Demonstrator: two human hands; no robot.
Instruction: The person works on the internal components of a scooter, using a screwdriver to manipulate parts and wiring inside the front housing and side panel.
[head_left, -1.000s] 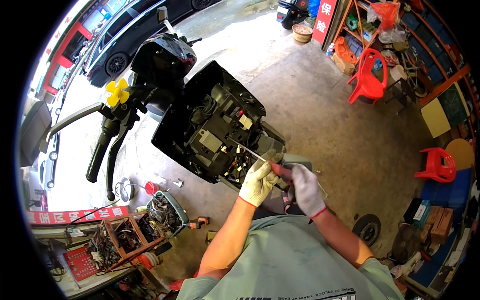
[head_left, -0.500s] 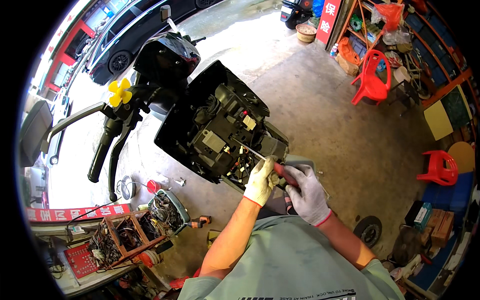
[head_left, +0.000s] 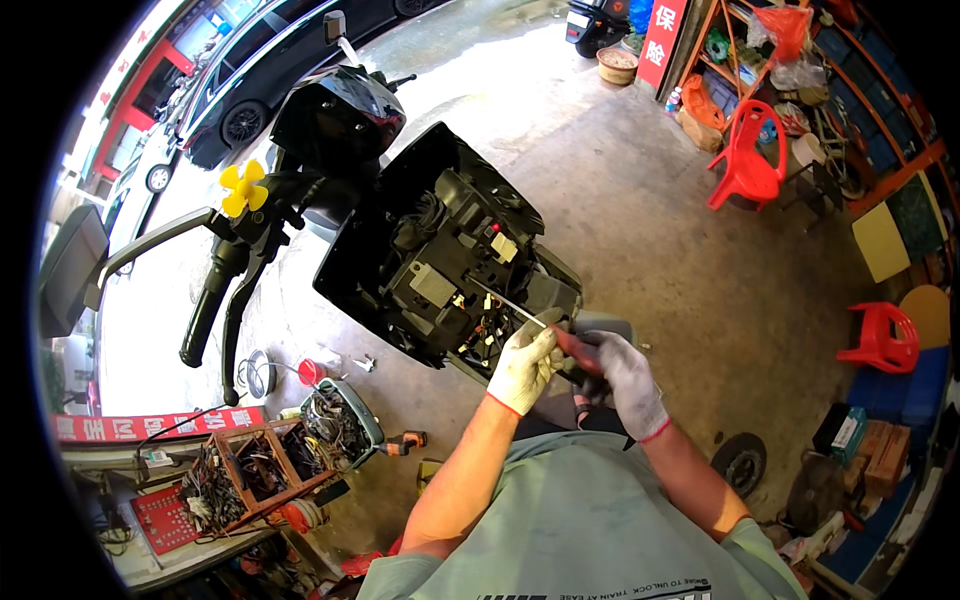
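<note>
At the lower edge of the opened scooter panel (head_left: 440,250), I worked a screwdriver (head_left: 545,328) into the wiring.

From the head view, my right hand (head_left: 628,378) was closed round the red handle, my left hand (head_left: 525,362) curled against the shaft just beside it, tip reaching among the connectors; the handlebar (head_left: 215,300) hung to the left.

Grey concrete floor (head_left: 640,200) under me, my open scooter (head_left: 440,260) standing mid-floor, red plastic chair (head_left: 745,155) toward its far right edge, low red stool (head_left: 880,335) at right, crate of wiring (head_left: 245,475) near left
</note>
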